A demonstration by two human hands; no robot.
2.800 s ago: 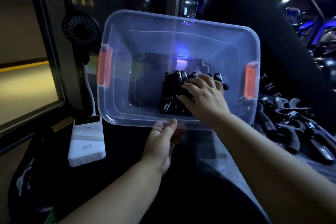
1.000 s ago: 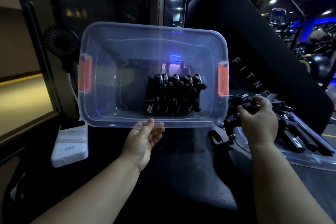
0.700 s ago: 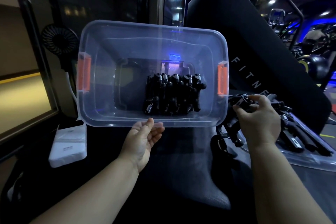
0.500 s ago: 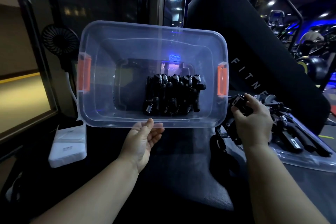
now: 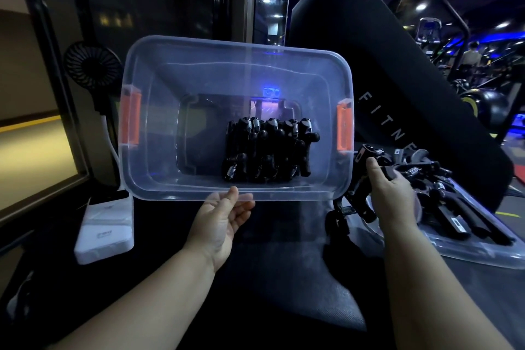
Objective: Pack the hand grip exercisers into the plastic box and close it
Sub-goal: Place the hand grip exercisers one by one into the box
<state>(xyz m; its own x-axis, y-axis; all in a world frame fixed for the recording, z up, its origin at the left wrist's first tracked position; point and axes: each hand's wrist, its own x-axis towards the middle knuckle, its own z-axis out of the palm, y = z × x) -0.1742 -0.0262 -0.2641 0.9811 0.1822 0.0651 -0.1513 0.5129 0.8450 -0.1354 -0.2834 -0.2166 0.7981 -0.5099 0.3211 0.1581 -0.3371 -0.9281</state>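
Head view: left hand pinches the near rim of the tilted plastic box, with packed exercisers in a row just beyond its fingers. Right hand grips one black exerciser beside the box's right wall. Loose exercisers lie beyond it on a clear lid.

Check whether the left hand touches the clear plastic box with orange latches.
Touching. Head view: the left hand pinches the clear plastic box at its near rim.
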